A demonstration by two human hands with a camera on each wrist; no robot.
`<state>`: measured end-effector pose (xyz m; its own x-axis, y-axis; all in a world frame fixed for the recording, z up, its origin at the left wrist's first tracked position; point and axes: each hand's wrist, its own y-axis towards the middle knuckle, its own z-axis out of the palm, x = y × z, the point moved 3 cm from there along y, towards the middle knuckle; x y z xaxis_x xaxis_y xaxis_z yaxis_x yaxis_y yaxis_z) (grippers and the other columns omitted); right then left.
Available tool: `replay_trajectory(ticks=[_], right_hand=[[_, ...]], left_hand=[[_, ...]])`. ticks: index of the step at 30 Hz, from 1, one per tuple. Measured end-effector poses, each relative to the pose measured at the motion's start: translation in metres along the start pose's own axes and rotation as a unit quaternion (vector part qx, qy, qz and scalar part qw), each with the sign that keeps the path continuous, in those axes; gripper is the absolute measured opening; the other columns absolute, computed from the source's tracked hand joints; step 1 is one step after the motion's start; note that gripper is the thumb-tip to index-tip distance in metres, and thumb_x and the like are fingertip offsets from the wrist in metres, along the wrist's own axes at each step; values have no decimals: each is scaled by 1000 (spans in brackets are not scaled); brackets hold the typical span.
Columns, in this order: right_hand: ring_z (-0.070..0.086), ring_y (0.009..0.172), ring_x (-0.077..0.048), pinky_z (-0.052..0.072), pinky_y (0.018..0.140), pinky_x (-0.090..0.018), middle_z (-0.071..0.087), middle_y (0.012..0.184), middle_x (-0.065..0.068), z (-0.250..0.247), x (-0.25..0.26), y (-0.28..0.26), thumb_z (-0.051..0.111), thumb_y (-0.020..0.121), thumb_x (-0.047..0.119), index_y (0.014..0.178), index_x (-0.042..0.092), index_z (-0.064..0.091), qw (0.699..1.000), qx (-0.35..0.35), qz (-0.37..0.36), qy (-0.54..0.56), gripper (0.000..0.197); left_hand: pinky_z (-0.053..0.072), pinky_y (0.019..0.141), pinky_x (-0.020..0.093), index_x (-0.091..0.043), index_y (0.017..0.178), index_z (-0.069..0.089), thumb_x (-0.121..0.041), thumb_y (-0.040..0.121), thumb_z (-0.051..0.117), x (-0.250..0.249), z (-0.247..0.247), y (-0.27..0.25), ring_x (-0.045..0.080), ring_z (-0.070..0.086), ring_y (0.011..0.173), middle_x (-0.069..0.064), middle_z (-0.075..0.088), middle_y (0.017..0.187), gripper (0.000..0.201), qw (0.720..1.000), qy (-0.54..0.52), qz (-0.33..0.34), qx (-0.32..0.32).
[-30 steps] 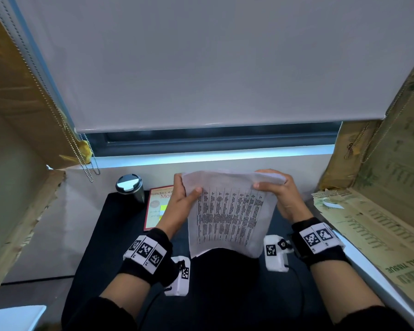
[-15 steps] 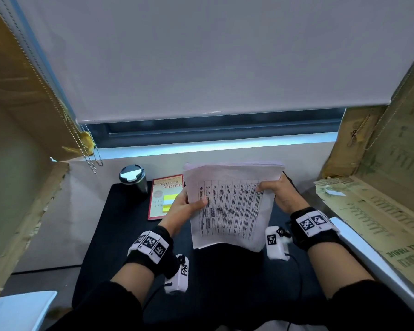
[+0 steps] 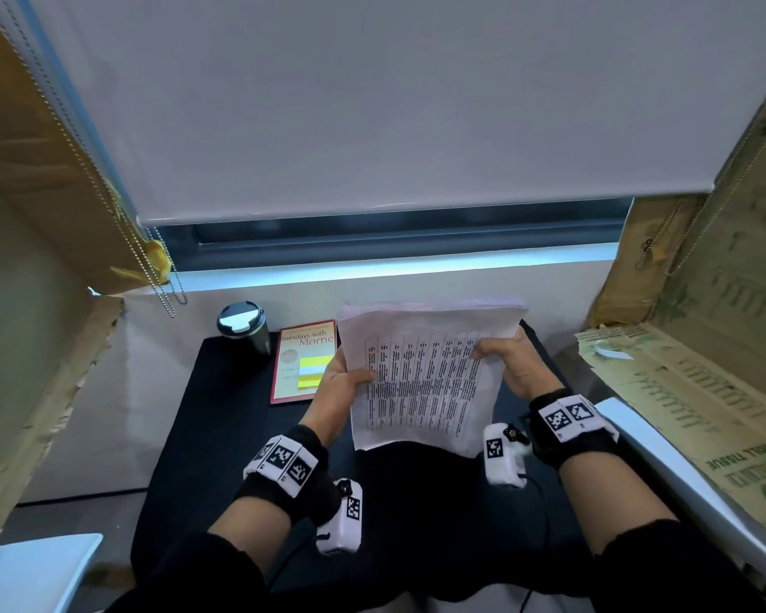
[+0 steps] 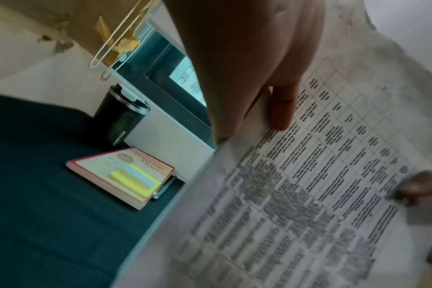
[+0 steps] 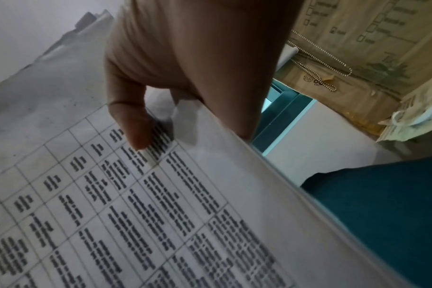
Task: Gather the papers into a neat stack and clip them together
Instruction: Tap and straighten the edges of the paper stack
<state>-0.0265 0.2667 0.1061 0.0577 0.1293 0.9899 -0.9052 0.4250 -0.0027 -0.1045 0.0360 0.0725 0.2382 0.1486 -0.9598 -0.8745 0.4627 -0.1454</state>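
Nearest to us, our left hand (image 3: 343, 384) and right hand (image 3: 511, 367) hold the sheaf of white printed papers (image 3: 421, 382) up off the black-covered desk (image 3: 222, 435), above its middle, with the lower edge hanging free above the cloth. Each hand takes one side edge: in the wrist views the left thumb (image 4: 281, 109) and the right thumb (image 5: 131, 124) curl over the printed table on the front sheet, while the other fingers go behind the sheets and are mostly hidden. We judge the gathering largely done, since the sheets are all in hand as one bundle; the top edge looks thick and fairly even, though the lower corner curls and the sides are not yet squared. What is left, as we read it, is to tap the edges flush and put on a clip. We see no clip anywhere in these views, so it may lie out of sight. Farther off, toward the desk's far left corner, lies a red-bordered paperback book (image 3: 304, 360) with yellow and blue sticky notes (image 3: 312, 371) on its cover, and beyond it stands a black travel tumbler with a steel lid (image 3: 244, 327).
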Motion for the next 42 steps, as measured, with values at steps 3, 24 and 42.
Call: replay_trajectory(ticks=[3,24,42], right_hand=[[65,54,-12,55,59,-26,67,53,2,-1,-7,-3,58,62,-26,58,8,60,1000,2,-10,-27,35],[68,88,-25,56,80,-35,74,87,-5,-6,7,-1,74,59,-5,80,12,73,998,52,-34,21,28],[67,79,-15,51,77,-26,73,78,-1,-13,40,-11,77,62,-6,79,9,72,994,37,-55,-86,23]], left_hand=[[55,63,19,-20,113,53,19,84,50,2,-1,-5,21,65,93,2,68,100,49,999,41,18,7],[54,89,27,-26,116,50,-15,100,48,-33,4,-8,5,66,102,-4,64,115,20,991,52,122,32],[59,68,27,-9,90,72,-7,86,68,-34,7,-6,15,74,75,0,78,80,6,992,43,111,40]])
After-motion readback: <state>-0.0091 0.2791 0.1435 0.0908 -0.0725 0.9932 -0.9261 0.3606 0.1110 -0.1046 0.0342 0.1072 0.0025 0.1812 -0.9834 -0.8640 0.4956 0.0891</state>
